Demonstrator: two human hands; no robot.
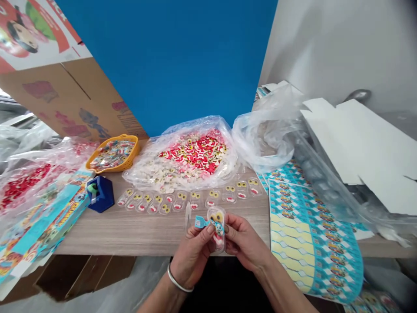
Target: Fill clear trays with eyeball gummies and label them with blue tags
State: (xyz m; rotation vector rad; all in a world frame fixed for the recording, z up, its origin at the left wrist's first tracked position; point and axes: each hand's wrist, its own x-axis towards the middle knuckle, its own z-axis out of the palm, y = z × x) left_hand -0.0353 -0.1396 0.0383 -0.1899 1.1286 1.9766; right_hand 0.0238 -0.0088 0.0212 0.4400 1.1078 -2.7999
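Note:
My left hand [197, 252] and my right hand [244, 241] meet above the table's front edge, both closed on one small clear plastic pack [216, 215]. Yellow and red-white pieces show inside it. A blue printed paper label [201, 222] lies across the pack under my left thumb, with one end sticking out to the left. My right fingers grip the pack's right side. Beyond my hands, several similar clear packs [180, 201] with yellow and red pieces lie in a row on the table [140, 234].
Behind the row lies an open plastic bag [208, 152] of red, white and yellow pieces. An orange basket [127, 163] and a blue tape dispenser [100, 195] stand left, near printed boxes [58, 217]. Right are printed label sheets [289, 234], clear plastic wrap [260, 139] and white cardboard [358, 139].

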